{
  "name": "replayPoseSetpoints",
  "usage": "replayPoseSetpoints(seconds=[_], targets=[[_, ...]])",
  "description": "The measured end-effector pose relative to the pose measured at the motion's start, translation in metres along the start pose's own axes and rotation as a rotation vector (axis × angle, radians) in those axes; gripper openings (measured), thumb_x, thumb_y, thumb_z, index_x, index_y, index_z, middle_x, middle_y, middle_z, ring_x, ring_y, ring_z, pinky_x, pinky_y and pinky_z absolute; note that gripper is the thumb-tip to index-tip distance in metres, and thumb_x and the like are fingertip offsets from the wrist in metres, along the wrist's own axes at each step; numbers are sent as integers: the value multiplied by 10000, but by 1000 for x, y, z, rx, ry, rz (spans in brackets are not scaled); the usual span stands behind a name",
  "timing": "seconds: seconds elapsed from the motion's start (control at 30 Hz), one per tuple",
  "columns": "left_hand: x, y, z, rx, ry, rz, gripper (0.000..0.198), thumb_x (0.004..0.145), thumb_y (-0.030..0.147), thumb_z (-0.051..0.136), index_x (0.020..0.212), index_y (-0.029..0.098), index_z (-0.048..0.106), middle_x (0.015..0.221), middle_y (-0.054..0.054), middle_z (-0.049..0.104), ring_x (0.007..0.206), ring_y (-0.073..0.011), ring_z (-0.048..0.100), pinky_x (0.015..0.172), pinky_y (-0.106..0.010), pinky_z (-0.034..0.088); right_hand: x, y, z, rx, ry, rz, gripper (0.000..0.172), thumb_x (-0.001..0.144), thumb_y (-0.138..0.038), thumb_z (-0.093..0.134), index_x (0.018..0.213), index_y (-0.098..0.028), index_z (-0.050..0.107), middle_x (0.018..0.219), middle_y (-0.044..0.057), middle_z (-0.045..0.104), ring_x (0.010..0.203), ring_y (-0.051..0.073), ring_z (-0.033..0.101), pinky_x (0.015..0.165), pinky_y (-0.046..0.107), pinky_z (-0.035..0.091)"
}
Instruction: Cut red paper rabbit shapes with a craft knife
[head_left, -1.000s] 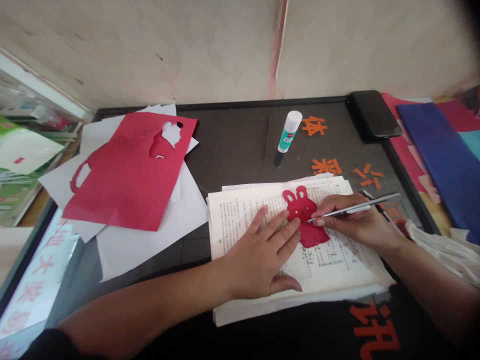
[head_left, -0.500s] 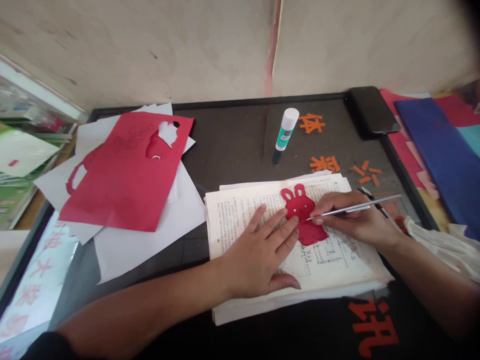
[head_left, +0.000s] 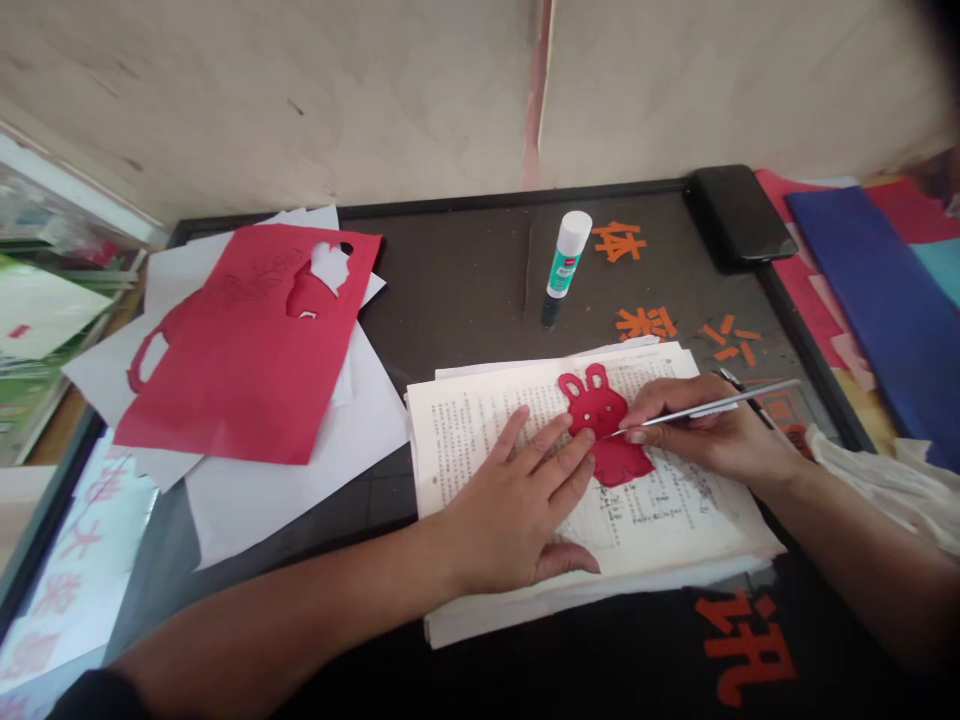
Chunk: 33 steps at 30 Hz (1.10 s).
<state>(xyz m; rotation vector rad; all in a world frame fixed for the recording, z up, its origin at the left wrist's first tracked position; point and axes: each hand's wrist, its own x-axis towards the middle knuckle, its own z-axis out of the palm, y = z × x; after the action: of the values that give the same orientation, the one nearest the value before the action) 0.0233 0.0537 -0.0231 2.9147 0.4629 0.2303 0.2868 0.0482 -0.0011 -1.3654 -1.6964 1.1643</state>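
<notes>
A red paper rabbit (head_left: 624,462) with cut-out ears and eyes lies on a stack of printed pages (head_left: 480,400). My left hand (head_left: 525,500) rests flat on the pages with fingers spread, its fingertips pressing the rabbit's left side. In my right hand (head_left: 701,430) is a slim silver craft knife (head_left: 720,400), pinched between thumb and fingers like a pen. Its tip touches the rabbit near the middle, just below the face, close to my left fingertips. A dark pen (head_left: 731,377) lies partly hidden behind my right hand.
A glue stick (head_left: 568,255) stands upright on the dark tabletop (head_left: 450,270). At left, a cut red sheet (head_left: 255,350) lies over white paper (head_left: 367,400). A black phone (head_left: 742,215) sits at the back right, near blue paper (head_left: 877,300). A pale cloth (head_left: 877,490) lies at right.
The view has shifted slightly, so most things appear a little further left. Both hands, the knife and the rabbit keep nearly the same places relative to each other.
</notes>
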Motion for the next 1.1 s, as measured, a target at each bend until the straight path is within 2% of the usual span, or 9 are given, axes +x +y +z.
replayPoseSetpoints(seconds=[0.33, 1.1], targets=[[0, 0, -1, -5, -13, -11, 822, 940, 728, 276, 1436, 89, 416, 1562, -153, 332, 1460, -357, 246, 1194, -587, 63, 0, 3, -3, 27, -18, -22, 79, 753, -243, 808, 772, -178, 767, 730, 50, 752, 656, 158, 671, 606, 272, 501], [-1, 0, 1, 13, 1, -9, 816, 935, 730, 298, 1428, 91, 422, 1560, -151, 338, 1454, -352, 263, 1195, -584, 84, 0, 7, -8, 47, -23, -15, 63, 768, -256, 787, 761, -203, 753, 718, 24, 734, 649, 150, 656, 610, 268, 500]])
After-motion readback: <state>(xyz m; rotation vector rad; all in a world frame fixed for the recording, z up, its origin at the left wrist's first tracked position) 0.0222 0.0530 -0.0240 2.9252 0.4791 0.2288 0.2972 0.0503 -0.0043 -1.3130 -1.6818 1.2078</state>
